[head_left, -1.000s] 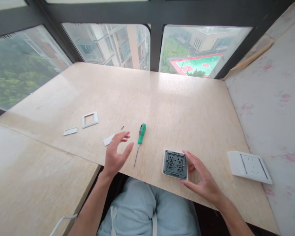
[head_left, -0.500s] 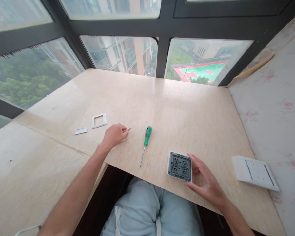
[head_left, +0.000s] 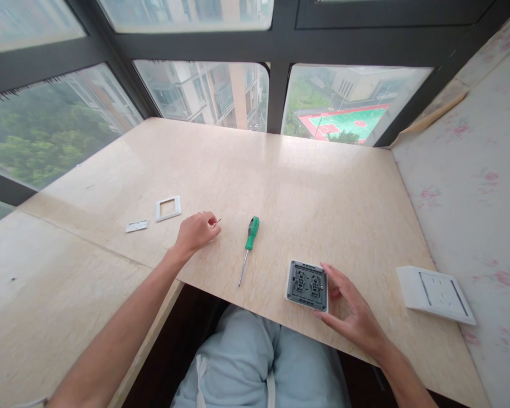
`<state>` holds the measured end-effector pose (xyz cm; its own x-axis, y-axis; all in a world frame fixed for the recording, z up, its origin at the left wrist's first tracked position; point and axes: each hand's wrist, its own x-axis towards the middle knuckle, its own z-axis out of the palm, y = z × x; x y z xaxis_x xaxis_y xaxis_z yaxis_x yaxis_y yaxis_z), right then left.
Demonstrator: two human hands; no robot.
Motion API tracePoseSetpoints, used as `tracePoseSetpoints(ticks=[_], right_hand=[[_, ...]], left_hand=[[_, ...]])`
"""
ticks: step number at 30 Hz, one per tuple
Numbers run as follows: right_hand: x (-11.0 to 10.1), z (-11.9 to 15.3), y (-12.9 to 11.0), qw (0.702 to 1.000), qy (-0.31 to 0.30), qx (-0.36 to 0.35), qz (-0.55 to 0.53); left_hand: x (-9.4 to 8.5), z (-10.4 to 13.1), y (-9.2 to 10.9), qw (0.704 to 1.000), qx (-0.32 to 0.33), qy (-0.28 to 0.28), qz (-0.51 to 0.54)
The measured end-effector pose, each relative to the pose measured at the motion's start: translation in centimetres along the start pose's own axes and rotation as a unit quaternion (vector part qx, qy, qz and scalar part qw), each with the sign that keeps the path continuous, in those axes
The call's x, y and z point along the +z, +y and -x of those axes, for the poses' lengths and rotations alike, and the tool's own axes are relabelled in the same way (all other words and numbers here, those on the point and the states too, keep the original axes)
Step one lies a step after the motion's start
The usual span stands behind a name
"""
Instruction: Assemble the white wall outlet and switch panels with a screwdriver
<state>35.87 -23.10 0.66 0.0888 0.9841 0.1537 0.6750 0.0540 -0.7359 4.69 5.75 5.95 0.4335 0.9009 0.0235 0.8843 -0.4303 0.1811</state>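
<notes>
Closed since earlier, the left hand (head_left: 194,232) pinches the small screw (head_left: 219,220), whose long axis slants away rightward; the right hand (head_left: 357,320) grasps the switch module (head_left: 308,286), dark face up, on the worktop (head_left: 314,198).

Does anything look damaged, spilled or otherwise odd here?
Yes: beside the right-hand window, a brownish strip curls along the edge of the floral wallpaper, which looks like peeling. The green screwdriver and the square unit at the right hand show no obvious damage, and no spill is visible.
</notes>
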Motion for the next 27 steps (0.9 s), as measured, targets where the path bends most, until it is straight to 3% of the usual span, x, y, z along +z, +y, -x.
tracePoseSetpoints(ticks=[6,9,16,22,27], right_hand=[[0.0,0.1,0.1,1.0,-0.001,-0.002,-0.004],[0.0,0.1,0.1,1.0,0.001,-0.001,-0.004],[0.1,0.0,0.1,1.0,0.01,-0.012,-0.008],[0.1,-0.1,0.0,1.0,0.007,-0.015,-0.013],[-0.1,0.0,-0.1,1.0,0.002,-0.013,-0.014]], left_hand=[[-0.6,1.4,-0.5,0.985,0.022,0.066,0.157],[-1.4,2.3,0.3,0.971,0.054,0.05,0.229],[-2.8,4.6,4.4,0.936,0.206,-0.026,0.283],[-2.7,5.7,8.5,0.906,0.299,-0.055,0.294],[-2.0,5.3,11.4,0.888,0.364,-0.085,0.266]])
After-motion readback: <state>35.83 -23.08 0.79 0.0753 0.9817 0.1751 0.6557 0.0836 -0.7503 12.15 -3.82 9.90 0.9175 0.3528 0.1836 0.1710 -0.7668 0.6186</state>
